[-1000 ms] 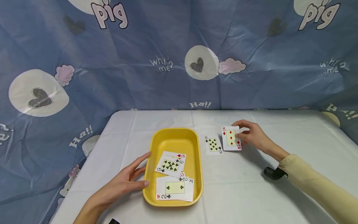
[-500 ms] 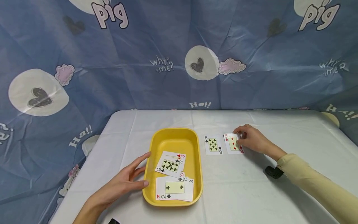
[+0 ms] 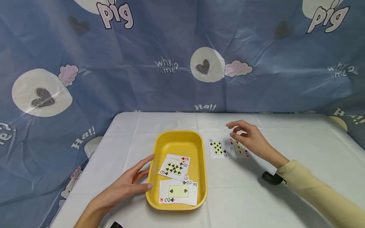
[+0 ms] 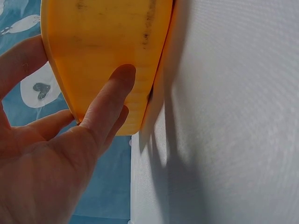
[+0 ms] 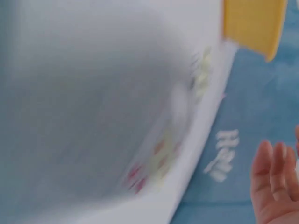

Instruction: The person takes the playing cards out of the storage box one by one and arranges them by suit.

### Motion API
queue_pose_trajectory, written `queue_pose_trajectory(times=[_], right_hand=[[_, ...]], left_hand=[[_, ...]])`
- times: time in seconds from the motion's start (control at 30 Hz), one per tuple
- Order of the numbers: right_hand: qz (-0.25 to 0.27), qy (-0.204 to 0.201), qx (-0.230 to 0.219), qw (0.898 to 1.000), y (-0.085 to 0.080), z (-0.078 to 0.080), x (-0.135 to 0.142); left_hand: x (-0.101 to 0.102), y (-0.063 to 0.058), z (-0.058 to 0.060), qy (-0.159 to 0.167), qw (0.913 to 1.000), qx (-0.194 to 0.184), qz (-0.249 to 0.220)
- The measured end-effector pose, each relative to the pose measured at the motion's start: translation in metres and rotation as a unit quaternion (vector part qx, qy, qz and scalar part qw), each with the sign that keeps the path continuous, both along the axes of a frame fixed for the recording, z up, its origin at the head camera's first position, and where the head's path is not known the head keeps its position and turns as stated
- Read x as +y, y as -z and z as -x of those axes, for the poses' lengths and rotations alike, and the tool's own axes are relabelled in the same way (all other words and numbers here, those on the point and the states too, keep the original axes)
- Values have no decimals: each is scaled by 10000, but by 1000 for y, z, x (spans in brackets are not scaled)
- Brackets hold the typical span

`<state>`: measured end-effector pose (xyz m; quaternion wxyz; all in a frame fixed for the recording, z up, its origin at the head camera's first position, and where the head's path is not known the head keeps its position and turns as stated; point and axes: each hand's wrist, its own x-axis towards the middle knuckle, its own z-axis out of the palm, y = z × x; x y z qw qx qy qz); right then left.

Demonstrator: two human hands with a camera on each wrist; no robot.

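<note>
While left hand (image 3: 128, 183), fingers extended, touches yellow tray (image 3: 180, 147), right hand (image 3: 253, 141) hovers, relaxed, empty, over three of diamonds (image 3: 239, 151).

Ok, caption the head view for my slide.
Left fingers touch a yellow tray of cards; right fingers near a diamond card.

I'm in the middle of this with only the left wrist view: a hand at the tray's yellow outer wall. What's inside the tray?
Observer: Inside the yellow tray lie face-up playing cards in two overlapping groups, the two of clubs topping the nearer one.
Operator: And the right hand, is it carrying a card?
Observer: No, the right hand holds nothing; in the head view it partly hides a diamond card.
Operator: Anything between that card and the tray?
Observer: Yes, the eight of spades, face up on the white cloth.
</note>
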<state>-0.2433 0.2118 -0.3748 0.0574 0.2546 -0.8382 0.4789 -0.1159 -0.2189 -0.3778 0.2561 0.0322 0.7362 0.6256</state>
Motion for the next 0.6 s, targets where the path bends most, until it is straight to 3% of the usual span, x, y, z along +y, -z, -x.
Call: queue_pose_trajectory(times=[0.17,0.33,0.47,0.6], right_hand=[[713,-566,-316,9953,-7,-10,-33],[1077,-1084,-499,9870,-7,-20,-68],[1033,-1647,-628,9789,-4,-23,-95],[638,-2210,-773,9701,-1,-24,-116]], left_hand=[[0,0,0,45,10000,24,-40],[-1,0,-1,218,9996,127,-133],[-1,-1,-1,256,9993,194,-174],[-2,0,-1,228,9995,159,-174]])
